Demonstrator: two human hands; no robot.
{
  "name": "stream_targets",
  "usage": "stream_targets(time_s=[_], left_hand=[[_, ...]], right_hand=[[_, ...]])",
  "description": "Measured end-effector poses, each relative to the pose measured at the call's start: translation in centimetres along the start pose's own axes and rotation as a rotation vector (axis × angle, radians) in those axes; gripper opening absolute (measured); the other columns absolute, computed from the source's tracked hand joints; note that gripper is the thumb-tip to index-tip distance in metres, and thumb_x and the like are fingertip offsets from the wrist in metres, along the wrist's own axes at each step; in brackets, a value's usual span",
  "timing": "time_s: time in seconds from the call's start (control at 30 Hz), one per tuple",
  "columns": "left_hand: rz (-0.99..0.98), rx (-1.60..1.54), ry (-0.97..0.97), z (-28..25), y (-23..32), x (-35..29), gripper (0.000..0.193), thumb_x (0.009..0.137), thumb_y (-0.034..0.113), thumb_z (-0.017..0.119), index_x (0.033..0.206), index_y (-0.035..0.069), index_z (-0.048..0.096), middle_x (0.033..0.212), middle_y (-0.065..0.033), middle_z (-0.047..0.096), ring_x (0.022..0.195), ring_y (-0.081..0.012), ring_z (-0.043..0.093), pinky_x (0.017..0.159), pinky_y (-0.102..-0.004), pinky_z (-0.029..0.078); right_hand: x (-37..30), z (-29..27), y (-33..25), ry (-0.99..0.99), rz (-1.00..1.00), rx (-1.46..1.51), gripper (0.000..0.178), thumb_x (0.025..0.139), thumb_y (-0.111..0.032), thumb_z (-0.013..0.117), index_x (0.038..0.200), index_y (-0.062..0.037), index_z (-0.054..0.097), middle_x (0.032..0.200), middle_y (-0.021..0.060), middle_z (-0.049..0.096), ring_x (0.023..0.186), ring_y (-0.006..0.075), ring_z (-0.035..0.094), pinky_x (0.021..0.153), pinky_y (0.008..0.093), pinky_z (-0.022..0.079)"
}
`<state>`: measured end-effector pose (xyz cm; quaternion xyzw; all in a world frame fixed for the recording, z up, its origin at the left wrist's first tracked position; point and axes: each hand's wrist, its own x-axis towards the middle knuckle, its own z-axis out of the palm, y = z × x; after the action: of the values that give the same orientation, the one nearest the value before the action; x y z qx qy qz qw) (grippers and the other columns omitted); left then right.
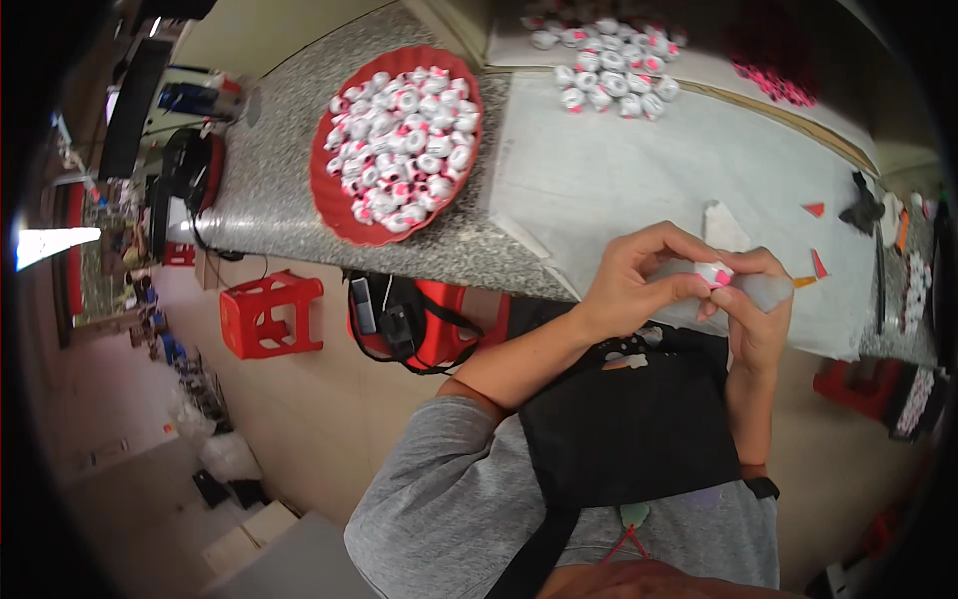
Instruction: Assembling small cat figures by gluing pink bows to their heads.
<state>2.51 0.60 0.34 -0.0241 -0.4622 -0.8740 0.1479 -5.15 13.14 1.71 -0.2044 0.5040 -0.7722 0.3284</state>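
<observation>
Both my hands meet over the front part of the white work sheet (619, 180). Between the thumb and fingers of my left hand (644, 275) is a small rounded white-and-pink piece (715, 274). The fingers of my right hand (755, 309) close on the same piece from the other side. A pale, translucent patch (766, 292) shows at my right hand; I cannot tell what it is. Just beyond the hands lies a torn white scrap (725, 228). Several similar white-and-pink pieces (614, 70) sit in a cluster at the back of the sheet.
A red scalloped tray (321, 190) heaped with such pieces stands on the speckled counter (264, 150) to the left. Pink bits (773, 85) lie at the back right, red scraps (818, 262) on the sheet's right. Below the counter stand a red stool (269, 314) and a black bag (399, 319).
</observation>
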Motion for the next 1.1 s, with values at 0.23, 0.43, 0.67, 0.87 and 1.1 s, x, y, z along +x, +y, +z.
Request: stream_targets(time_s=[0.23, 0.43, 0.67, 0.87, 1.1], left_hand=[[0.310, 0.502, 0.287, -2.9, 2.9, -0.4, 0.017, 0.072, -0.002, 0.052, 0.088, 0.000, 0.049, 0.091, -0.0078, 0.048, 0.089, -0.0140, 0.045, 0.078, -0.0253, 0.036], [0.620, 1.667, 0.902, -10.1, 11.3, -0.8, 0.032, 0.067, 0.005, 0.059, 0.097, 0.002, 0.049, 0.102, -0.0114, 0.047, 0.095, -0.0233, 0.044, 0.082, -0.0313, 0.033], [0.291, 1.780, 0.295, -9.5, 6.4, 6.2, 0.023, 0.068, 0.006, 0.056, 0.090, 0.006, 0.052, 0.079, -0.0126, 0.055, 0.071, -0.0267, 0.053, 0.061, -0.0319, 0.042], [0.103, 1.644, 0.225, -9.3, 5.6, 7.1, 0.026, 0.066, 0.003, 0.057, 0.091, 0.008, 0.050, 0.074, -0.0073, 0.052, 0.064, -0.0164, 0.051, 0.057, -0.0250, 0.042], [-0.078, 0.549, 0.204, -3.7, 3.5, 3.7, 0.022, 0.071, 0.001, 0.054, 0.092, 0.004, 0.048, 0.087, -0.0096, 0.053, 0.067, -0.0097, 0.049, 0.061, -0.0200, 0.039]], right_hand=[[2.5, 3.1, 0.0, -0.049, 0.057, -0.062, 0.035, 0.066, 0.002, 0.054, 0.100, 0.0031, 0.046, 0.074, 0.0100, 0.053, 0.052, 0.0099, 0.046, 0.045, 0.0203, 0.041], [2.4, -0.6, 0.1, 0.039, 0.050, -0.165, 0.045, 0.066, 0.001, 0.052, 0.109, 0.0010, 0.038, 0.079, 0.0064, 0.048, 0.051, 0.0069, 0.042, 0.042, 0.0177, 0.036], [1.1, -1.2, 0.0, 0.027, -0.083, -0.074, 0.036, 0.065, -0.001, 0.044, 0.099, -0.0036, 0.032, 0.098, 0.0114, 0.037, 0.061, 0.0135, 0.043, 0.041, 0.0213, 0.036], [0.4, -2.1, -0.7, 0.063, -0.126, -0.207, 0.032, 0.069, -0.002, 0.042, 0.100, 0.0009, 0.037, 0.100, 0.0124, 0.036, 0.078, 0.0220, 0.048, 0.050, 0.0273, 0.046], [-0.2, -3.4, -2.3, 0.161, -0.220, -0.137, 0.030, 0.072, -0.007, 0.049, 0.100, 0.0012, 0.042, 0.100, 0.0099, 0.038, 0.082, 0.0181, 0.047, 0.055, 0.0265, 0.046]])
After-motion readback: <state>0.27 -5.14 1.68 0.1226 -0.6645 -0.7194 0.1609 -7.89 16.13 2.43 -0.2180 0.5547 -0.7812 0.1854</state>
